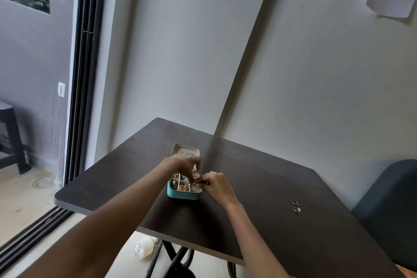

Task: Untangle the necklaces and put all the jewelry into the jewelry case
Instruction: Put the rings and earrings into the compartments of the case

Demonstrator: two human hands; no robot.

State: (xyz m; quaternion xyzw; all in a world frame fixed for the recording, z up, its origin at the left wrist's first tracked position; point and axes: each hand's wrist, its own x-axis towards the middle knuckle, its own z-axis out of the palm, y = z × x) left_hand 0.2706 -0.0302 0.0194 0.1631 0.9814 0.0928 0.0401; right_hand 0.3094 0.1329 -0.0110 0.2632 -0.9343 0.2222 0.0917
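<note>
A small teal jewelry case [183, 195] lies open on the dark table [248, 187], its lid [186, 150] tilted back. Its cream compartments hold several small pieces, among them an orange one [181, 187]. My left hand [186, 163] hovers over the case's middle with fingers curled down into it; what it holds is hidden. My right hand [213, 184] is at the case's right edge and pinches a thin, small piece of jewelry [191, 184] over a front compartment. Two rings [296, 206] lie on the table to the right.
The table stands in a corner against grey walls. A dark blue chair [390, 207] is at its right side. A glass sliding door [88, 74] is to the left. A white object [143, 247] lies on the floor under the table edge.
</note>
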